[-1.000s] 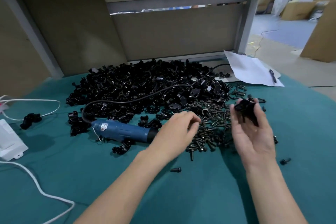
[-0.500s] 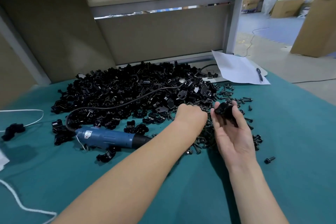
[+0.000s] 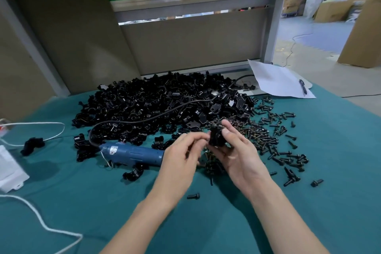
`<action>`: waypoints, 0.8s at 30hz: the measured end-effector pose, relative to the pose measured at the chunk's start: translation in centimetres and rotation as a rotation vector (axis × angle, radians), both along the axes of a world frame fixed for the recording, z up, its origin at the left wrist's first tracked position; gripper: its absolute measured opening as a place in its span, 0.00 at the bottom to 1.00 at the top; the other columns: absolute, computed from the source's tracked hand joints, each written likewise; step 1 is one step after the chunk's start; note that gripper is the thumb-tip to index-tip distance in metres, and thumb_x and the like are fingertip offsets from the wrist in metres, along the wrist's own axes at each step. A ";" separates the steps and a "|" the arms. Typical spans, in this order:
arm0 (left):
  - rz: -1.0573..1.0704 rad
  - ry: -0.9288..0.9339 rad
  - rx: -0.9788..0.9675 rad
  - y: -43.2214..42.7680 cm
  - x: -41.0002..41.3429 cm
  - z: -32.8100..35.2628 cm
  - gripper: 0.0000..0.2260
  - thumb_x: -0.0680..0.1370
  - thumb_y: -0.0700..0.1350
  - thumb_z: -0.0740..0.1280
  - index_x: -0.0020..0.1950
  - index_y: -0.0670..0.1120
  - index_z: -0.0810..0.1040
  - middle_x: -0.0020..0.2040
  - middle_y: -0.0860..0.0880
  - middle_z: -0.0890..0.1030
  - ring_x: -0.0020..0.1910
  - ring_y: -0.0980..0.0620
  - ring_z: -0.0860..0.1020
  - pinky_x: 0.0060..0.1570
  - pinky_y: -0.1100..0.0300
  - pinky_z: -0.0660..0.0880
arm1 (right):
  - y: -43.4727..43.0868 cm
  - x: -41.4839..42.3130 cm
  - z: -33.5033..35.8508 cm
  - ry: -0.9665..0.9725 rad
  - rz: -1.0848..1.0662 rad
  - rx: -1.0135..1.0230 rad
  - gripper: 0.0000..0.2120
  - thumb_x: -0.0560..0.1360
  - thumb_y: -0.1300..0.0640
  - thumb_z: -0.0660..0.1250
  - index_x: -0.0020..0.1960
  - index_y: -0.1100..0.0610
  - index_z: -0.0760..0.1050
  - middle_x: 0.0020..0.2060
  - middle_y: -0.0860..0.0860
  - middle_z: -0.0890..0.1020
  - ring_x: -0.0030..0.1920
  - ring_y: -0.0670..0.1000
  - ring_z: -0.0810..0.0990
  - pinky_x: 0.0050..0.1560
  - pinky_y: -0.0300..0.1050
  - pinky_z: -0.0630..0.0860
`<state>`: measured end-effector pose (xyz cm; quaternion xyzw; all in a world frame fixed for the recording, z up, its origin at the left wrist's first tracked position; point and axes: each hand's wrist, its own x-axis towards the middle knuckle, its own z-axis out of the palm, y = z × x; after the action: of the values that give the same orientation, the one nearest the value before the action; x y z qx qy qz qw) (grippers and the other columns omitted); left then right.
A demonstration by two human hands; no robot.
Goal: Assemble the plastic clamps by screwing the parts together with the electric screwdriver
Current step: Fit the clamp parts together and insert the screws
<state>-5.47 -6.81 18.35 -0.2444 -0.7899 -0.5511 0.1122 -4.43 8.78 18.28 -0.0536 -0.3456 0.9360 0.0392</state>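
My right hand (image 3: 239,157) grips a black plastic clamp (image 3: 216,138) just above the near edge of the screw heap (image 3: 268,136). My left hand (image 3: 183,150) is at the clamp's left side, thumb and forefinger pinched on what looks like a small dark screw; motion blur hides the detail. The blue electric screwdriver (image 3: 132,152) lies on the green cloth left of my hands, and my left hand covers its tip. Its black cable runs back over the big pile of black clamp parts (image 3: 154,101).
A white sheet (image 3: 276,80) with a pen (image 3: 303,87) lies at the back right. On the left are a white box (image 3: 10,169) and white cords (image 3: 41,125). Loose screws, one (image 3: 193,196) near my wrists, dot the green cloth (image 3: 82,202).
My left hand reached into the screw heap, then drew back to the clamp with pinched fingers. My right hand brought the clamp in toward the left hand.
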 end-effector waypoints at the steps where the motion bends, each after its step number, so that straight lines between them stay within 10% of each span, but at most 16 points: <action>1: 0.028 0.010 0.007 -0.6 0.3 -0.8 0.10 0.84 0.46 0.64 0.57 0.61 0.80 0.50 0.60 0.81 0.47 0.56 0.80 0.44 0.63 0.79 | -0.5 0.0 -0.1 0.002 0.024 0.013 0.19 0.70 0.63 0.73 0.61 0.59 0.81 0.51 0.63 0.86 0.51 0.58 0.87 0.47 0.50 0.85; 18: 0.231 0.317 -0.434 -2.1 1.5 -1.6 0.11 0.84 0.44 0.64 0.66 0.48 0.77 0.55 0.54 0.79 0.50 0.55 0.80 0.49 0.56 0.79 | -1.8 -0.3 -1.5 0.076 0.074 0.313 0.19 0.70 0.56 0.78 0.61 0.52 0.84 0.51 0.58 0.86 0.54 0.55 0.86 0.52 0.47 0.83; 24: 0.158 -0.029 -0.142 -1.9 1.2 -2.0 0.04 0.82 0.48 0.67 0.56 0.52 0.80 0.50 0.60 0.82 0.51 0.61 0.80 0.52 0.66 0.75 | -1.9 -0.3 -1.8 0.074 0.071 0.321 0.17 0.72 0.60 0.75 0.61 0.54 0.84 0.51 0.60 0.85 0.55 0.58 0.85 0.52 0.49 0.83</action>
<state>-4.26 -8.76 16.38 -0.1807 -0.8453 -0.4868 0.1262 -4.73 6.93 16.53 0.0002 -0.4906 0.8710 0.0272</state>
